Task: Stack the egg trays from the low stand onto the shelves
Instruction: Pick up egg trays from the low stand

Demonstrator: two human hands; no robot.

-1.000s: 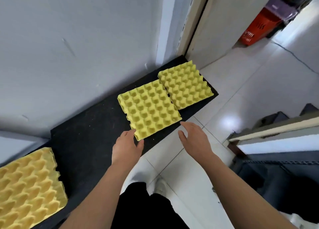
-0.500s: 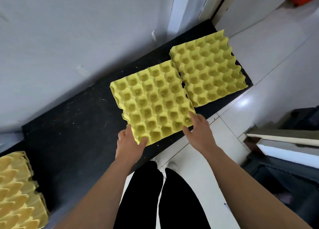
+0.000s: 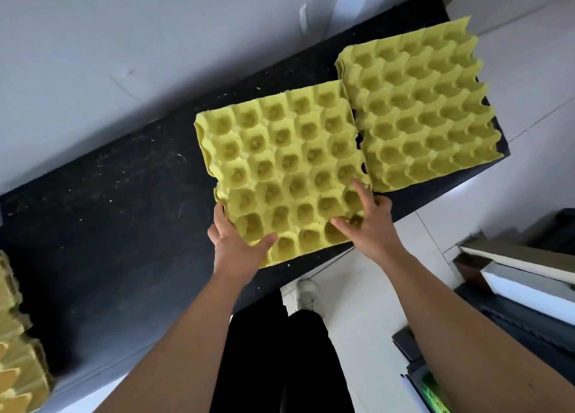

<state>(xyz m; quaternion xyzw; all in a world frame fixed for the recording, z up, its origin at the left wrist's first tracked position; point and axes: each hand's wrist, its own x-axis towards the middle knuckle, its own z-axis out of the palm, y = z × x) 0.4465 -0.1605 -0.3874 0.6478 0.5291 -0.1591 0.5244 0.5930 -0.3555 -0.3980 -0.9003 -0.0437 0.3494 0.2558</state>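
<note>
The yellow moulded-pulp egg tray (image 3: 286,169) is gripped at its two near corners by the left hand (image 3: 236,241) and right hand (image 3: 370,225), thumbs on top, so it's stretched straight away from the fingers across the black low stand (image 3: 109,210), with a second matching tray (image 3: 420,107) just beyond.

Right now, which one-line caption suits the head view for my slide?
Left hand and right hand grip the near corners of a tray on the black stand, second tray beside it.

Low stand (image 3: 109,225), near egg tray (image 3: 280,163), adjoining far egg tray (image 3: 420,107), leftmost tray stack (image 3: 15,366)
</note>
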